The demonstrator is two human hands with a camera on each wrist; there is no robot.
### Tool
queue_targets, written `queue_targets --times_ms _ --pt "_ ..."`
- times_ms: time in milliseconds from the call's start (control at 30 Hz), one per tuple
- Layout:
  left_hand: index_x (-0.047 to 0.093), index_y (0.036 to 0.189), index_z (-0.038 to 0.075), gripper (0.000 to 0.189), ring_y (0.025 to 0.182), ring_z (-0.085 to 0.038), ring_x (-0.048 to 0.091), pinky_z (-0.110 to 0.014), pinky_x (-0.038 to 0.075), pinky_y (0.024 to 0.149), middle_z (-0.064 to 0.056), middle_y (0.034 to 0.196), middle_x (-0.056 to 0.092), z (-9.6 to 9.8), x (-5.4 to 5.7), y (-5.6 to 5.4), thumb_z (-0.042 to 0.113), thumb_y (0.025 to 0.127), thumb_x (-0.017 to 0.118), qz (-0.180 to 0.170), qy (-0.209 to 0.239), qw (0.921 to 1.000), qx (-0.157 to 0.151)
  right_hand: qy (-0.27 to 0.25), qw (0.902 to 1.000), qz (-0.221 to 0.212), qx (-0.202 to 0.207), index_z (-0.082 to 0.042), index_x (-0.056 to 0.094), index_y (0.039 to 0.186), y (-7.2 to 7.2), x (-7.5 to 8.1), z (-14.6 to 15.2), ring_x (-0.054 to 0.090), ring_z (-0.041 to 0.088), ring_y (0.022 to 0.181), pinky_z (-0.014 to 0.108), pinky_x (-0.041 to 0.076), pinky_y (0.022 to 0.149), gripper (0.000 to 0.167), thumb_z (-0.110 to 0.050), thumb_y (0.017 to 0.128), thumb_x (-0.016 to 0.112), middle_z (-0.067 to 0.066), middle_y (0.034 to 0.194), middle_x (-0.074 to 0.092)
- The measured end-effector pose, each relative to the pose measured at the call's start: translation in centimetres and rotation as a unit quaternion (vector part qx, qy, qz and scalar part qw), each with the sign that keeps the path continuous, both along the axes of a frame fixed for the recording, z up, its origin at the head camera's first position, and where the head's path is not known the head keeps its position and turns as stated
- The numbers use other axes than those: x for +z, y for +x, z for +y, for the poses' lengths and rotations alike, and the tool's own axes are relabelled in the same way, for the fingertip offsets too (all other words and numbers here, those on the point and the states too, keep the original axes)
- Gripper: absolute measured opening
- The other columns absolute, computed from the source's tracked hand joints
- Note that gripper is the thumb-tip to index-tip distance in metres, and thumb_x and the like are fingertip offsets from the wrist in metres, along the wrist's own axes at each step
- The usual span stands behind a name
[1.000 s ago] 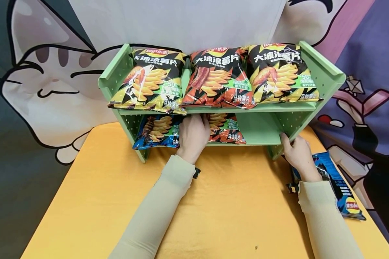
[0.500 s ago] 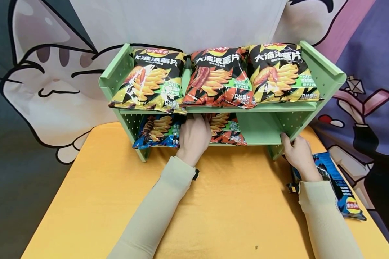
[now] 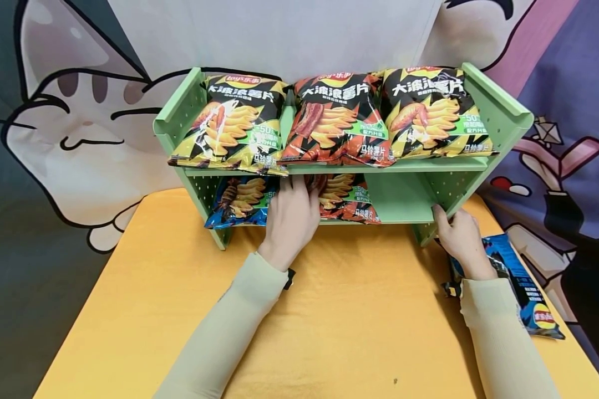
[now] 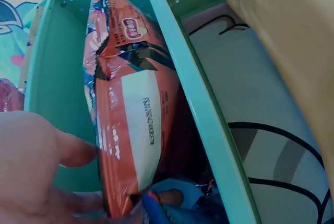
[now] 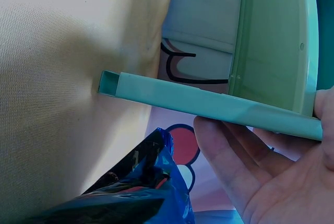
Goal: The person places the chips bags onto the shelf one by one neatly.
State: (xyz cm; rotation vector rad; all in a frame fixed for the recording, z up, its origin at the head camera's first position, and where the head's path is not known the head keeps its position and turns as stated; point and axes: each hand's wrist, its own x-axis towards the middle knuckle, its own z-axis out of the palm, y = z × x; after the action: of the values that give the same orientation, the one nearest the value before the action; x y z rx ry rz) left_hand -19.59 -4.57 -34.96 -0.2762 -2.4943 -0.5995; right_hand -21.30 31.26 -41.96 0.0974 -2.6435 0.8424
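My left hand (image 3: 292, 216) reaches into the lower tier of a green two-tier shelf (image 3: 399, 197), between a blue chip bag (image 3: 244, 202) and a red chip bag (image 3: 346, 197). Its fingers look fairly straight in the head view, with the tips partly hidden below the upper board. In the left wrist view, thumb and fingers lie at the edge of the red chip bag (image 4: 138, 114), which stands on the shelf. My right hand (image 3: 461, 238) grips the shelf's right side panel; the right wrist view shows fingers (image 5: 224, 151) against the panel's outer face.
Three chip bags stand on the upper tier: a yellow-black one (image 3: 234, 124) at left, a red-black one (image 3: 336, 122) in the middle, another yellow-black one (image 3: 431, 113) at right. Another blue bag (image 3: 529, 293) lies on the yellow tabletop (image 3: 359, 327), beside my right forearm.
My left hand has shifted a little left and its fingers have straightened, exposing more of the lower red bag. The right hand keeps its place on the side panel.
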Motion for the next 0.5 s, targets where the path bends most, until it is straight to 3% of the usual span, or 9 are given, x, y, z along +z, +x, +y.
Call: queue_targets --times_ms 267,500 --pt "0.056 0.140 0.004 0.042 0.081 -0.037 0.069 -0.053 0.060 0.070 -0.024 0.121 0.063 -1.6 0.1 1.6 0.024 0.104 0.059 0.034 0.017 0.9988 -0.030 -0.005 0.9999 -0.016 0.002 0.005 0.068 0.109 0.0 -0.1 0.2 0.055 0.027 0.066 0.030 0.037 0.053 0.047 -0.035 0.110 0.042 0.029 0.094 0.072" --pt "0.064 0.131 0.003 0.040 0.082 -0.030 0.065 -0.045 0.057 0.069 -0.016 0.106 0.067 -3.7 -0.3 3.2 0.027 0.100 0.065 0.073 0.021 0.9959 -0.049 -0.002 1.0000 -0.010 0.000 0.004 0.069 0.108 0.1 0.1 0.0 0.050 0.020 0.058 0.031 0.036 0.051 0.047 -0.035 0.110 0.042 0.027 0.089 0.072"
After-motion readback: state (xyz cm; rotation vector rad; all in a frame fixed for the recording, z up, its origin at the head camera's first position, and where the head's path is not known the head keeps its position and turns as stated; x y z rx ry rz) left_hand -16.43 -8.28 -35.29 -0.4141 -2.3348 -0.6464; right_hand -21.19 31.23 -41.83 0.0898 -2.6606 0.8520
